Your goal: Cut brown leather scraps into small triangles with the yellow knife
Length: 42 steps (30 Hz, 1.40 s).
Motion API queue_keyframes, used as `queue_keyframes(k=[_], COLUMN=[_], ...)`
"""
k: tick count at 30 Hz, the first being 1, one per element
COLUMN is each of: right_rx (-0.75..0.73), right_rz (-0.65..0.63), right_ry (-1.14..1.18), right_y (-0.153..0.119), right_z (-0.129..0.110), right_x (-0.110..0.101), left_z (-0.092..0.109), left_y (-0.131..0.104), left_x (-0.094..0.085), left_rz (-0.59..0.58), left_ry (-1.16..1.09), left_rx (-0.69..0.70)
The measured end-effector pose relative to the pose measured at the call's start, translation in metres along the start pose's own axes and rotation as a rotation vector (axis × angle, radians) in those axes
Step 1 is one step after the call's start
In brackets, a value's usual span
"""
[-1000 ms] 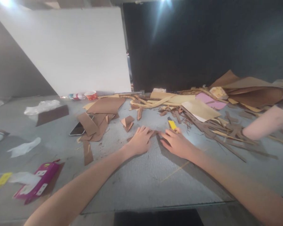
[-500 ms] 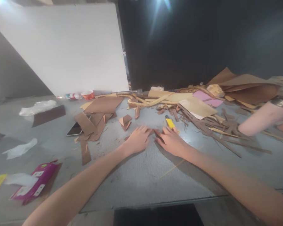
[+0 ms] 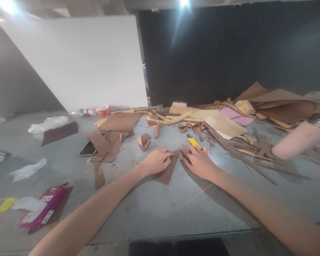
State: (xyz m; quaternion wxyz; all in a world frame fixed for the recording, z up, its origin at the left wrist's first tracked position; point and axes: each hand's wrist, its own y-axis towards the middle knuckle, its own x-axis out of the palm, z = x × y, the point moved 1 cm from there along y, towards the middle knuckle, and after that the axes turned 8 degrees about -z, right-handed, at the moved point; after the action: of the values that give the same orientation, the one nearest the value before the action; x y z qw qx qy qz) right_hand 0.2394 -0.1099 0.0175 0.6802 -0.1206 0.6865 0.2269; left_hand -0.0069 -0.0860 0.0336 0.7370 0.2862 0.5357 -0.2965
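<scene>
My left hand (image 3: 156,161) rests on a brown piece of thin sheet material (image 3: 166,174), its fingers curled over the upper part and closed on it. The piece lies on the table, with one corner showing between my two hands. To the right, my right hand (image 3: 200,161) has thumb and forefinger apart beside that corner. A yellow utility knife (image 3: 194,142) with a dark tip lies at this hand's far fingers, which cover its near end; I cannot tell whether they grip it. Beyond my left hand sits a small folded brown piece (image 3: 144,141).
Brown offcuts (image 3: 110,142) partly cover a phone (image 3: 87,149) on the left. Strips and scraps (image 3: 237,145) heap up at right, near a pink tumbler (image 3: 296,140). A purple wipes pack (image 3: 46,206) lies front left. White (image 3: 82,64) and black panels (image 3: 216,57) stand behind.
The brown piece under my left hand now shows much more, spread toward me below the fingers. My right hand has come slightly away from it and covers the knife's near end. The view has tilted up.
</scene>
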Motion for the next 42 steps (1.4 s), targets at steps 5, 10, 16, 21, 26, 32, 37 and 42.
queue_keyframes(k=[5,10,16,21,26,32,37,42], right_rx=[-0.001,-0.019,0.190,0.159,-0.098,-0.202,-0.201,-0.210], right_rz=[-0.001,0.066,0.242,0.189,0.096,-0.023,-0.042,-0.053], right_ry=[0.010,0.023,-0.074,-0.018,0.096,0.141,0.136,0.135], right_y=[0.001,0.003,0.002,0.003,0.003,0.000,0.001,0.001], right_z=[0.004,0.014,0.040,0.038,0.007,-0.010,-0.006,-0.005], right_x=[0.001,0.001,-0.001,-0.006,-0.011,-0.004,0.003,0.002], left_z=[-0.002,-0.003,-0.006,-0.009,-0.002,0.007,0.004,0.007], left_y=[-0.003,-0.003,-0.005,-0.005,-0.006,-0.006,-0.008,-0.006], left_x=[-0.002,0.005,0.013,0.012,0.012,0.011,-0.004,-0.008], left_rz=[0.023,0.022,0.107,0.125,0.097,0.087,0.071,0.068], left_ry=[0.008,0.067,0.091,0.056,0.020,0.045,0.067,0.105], left_rx=[0.043,0.038,-0.150,-0.130,-0.059,-0.023,-0.044,-0.062])
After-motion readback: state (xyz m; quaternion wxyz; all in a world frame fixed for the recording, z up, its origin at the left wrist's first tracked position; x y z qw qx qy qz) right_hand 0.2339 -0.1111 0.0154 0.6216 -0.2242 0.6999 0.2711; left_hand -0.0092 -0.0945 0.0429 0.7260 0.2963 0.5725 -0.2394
